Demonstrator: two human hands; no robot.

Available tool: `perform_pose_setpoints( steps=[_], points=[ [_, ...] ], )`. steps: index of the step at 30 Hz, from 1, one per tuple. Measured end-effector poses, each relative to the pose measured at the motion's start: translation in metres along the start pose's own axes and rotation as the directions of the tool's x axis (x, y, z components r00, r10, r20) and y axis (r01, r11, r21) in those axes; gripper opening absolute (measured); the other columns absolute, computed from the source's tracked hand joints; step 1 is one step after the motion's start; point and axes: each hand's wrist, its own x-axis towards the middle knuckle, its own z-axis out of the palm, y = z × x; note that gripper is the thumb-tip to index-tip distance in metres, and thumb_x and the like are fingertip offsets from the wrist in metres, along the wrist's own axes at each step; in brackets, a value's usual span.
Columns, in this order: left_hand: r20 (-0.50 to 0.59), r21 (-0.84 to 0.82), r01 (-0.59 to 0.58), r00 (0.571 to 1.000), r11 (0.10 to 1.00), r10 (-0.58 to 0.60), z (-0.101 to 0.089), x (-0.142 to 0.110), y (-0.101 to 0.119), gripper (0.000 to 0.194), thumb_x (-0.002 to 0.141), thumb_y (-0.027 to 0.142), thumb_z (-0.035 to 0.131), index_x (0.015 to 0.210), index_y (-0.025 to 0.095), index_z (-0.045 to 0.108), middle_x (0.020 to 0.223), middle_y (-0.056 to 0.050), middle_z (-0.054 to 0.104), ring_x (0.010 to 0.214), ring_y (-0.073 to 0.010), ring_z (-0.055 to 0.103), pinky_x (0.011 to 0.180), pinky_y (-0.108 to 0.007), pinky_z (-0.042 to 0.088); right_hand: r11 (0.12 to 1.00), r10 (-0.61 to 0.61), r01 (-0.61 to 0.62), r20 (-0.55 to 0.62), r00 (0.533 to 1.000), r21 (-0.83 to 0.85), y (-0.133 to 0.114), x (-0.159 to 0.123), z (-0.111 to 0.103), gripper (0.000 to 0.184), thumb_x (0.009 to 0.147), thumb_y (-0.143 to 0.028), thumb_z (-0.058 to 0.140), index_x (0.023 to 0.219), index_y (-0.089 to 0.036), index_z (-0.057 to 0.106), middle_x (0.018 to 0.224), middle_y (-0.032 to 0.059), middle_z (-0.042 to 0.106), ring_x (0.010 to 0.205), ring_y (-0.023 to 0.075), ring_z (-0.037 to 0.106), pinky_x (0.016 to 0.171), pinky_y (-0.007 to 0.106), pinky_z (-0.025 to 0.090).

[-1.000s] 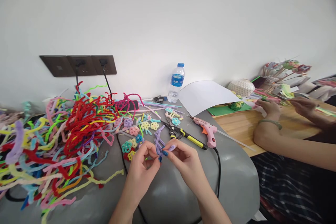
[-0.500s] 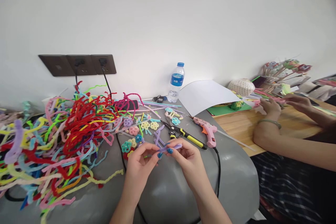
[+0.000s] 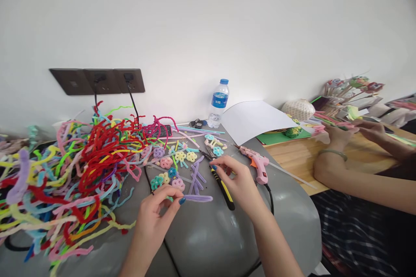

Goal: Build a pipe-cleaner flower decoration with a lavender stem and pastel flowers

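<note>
A folded purple pipe cleaner (image 3: 199,198) sticks out to the right from my left hand (image 3: 155,213), pinched between thumb and fingers. My right hand (image 3: 238,181) is closed on the black-and-yellow pliers (image 3: 225,191), near the middle of the tool. One handle points towards me; the hand hides part of the rest. Between the hands lie several short purple pipe-cleaner pieces (image 3: 196,176). Small pipe-cleaner flowers, among them a yellow one (image 3: 180,156) and a pink one (image 3: 178,184), are grouped just beyond my left hand.
A tangled heap of coloured pipe cleaners (image 3: 107,151) covers the left side. On the right lies a pink glue gun (image 3: 258,164) with its cord. Behind stand a water bottle (image 3: 220,101) and white paper (image 3: 255,119). Another person's arm (image 3: 357,181) rests on the wooden table (image 3: 286,156).
My hands have moved apart. The right hand has let go of the purple pipe cleaner and taken hold of the pliers, which have turned. The left hand keeps the pipe cleaner, lower and further left.
</note>
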Motion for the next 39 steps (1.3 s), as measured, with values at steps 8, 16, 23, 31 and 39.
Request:
perform_pose_setpoints(
  steps=[8,16,23,31,39],
  points=[
    [-0.066,0.0,-0.031,0.997,1.0,0.031,-0.007,-0.001,-0.023,0.01,0.084,0.028,0.071,0.084,0.022,0.078,0.083,-0.004,0.072,0.073,-0.0163,0.068,0.062,-0.02,0.057,0.86,-0.12,0.275,0.354,0.928,-0.429,0.018,0.033,0.025,0.029,0.088,-0.002,0.064,0.101,-0.024,0.075,0.111,0.0083,0.065,0.103,0.0272,0.058,0.089,0.042,0.044],
    [-0.182,-0.073,-0.042,0.983,0.996,0.029,-0.004,-0.003,-0.018,0.006,0.083,0.024,0.07,0.082,0.023,0.076,0.086,-0.002,0.071,0.08,-0.0152,0.068,0.068,-0.019,0.058,0.87,-0.114,0.299,0.431,0.895,-0.392,0.017,0.044,0.011,0.028,0.088,0.0,0.063,0.1,-0.024,0.072,0.106,0.0047,0.071,0.104,0.0249,0.059,0.09,0.039,0.04],
    [-0.162,0.011,-0.066,0.985,0.998,0.067,-0.021,-0.001,-0.03,0.008,0.086,0.029,0.072,0.086,0.022,0.075,0.089,-0.002,0.072,0.075,-0.0144,0.068,0.068,-0.019,0.058,0.87,-0.152,0.34,0.462,0.874,-0.358,0.022,0.049,0.018,0.018,0.087,-0.003,0.069,0.086,-0.021,0.074,0.102,0.0068,0.068,0.099,0.0253,0.059,0.087,0.039,0.039],
    [-0.279,0.053,-0.099,0.954,0.994,0.11,-0.026,-0.002,-0.03,0.009,0.087,0.031,0.072,0.088,0.022,0.074,0.09,-0.002,0.073,0.081,-0.0163,0.072,0.074,-0.02,0.06,0.959,-0.113,0.18,0.287,0.951,-0.219,0.013,0.058,-0.021,0.014,0.092,-0.016,0.063,0.087,-0.023,0.073,0.097,0.0035,0.07,0.092,0.0211,0.064,0.085,0.033,0.047],
    [-0.226,0.008,-0.087,0.97,0.996,0.087,-0.017,-0.001,-0.022,0.007,0.087,0.028,0.07,0.085,0.022,0.073,0.089,-0.003,0.071,0.079,-0.0163,0.07,0.072,-0.021,0.059,0.957,0.07,-0.047,0.071,0.995,-0.286,0.012,0.101,0.001,0.015,0.082,-0.016,0.063,0.091,-0.019,0.075,0.082,0.0053,0.068,0.076,0.0223,0.059,0.073,0.033,0.044]
  ],
)
